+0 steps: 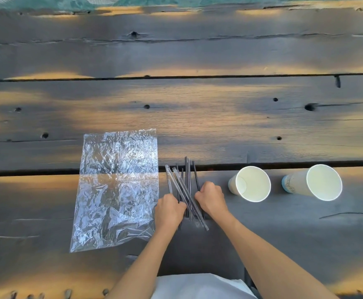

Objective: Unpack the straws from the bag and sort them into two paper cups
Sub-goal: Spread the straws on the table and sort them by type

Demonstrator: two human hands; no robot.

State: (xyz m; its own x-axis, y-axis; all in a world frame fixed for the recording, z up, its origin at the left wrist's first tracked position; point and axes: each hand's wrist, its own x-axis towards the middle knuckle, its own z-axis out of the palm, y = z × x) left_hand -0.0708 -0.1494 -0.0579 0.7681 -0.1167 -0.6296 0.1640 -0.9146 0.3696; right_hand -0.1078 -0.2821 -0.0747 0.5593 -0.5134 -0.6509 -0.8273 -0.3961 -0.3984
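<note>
Both hands (189,203) on straws (187,190); 2 cups (249,184) empty.

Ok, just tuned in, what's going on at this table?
A person is sorting straws on a wooden table. The bag lies flat and looks empty, left of the pile. Both hands rest on the straws: the left hand at the pile's near left side, the right hand at its right side, fingers curled as if gathering them. Two paper cups stand to the right, both empty, so no straws are sorted yet.
</note>
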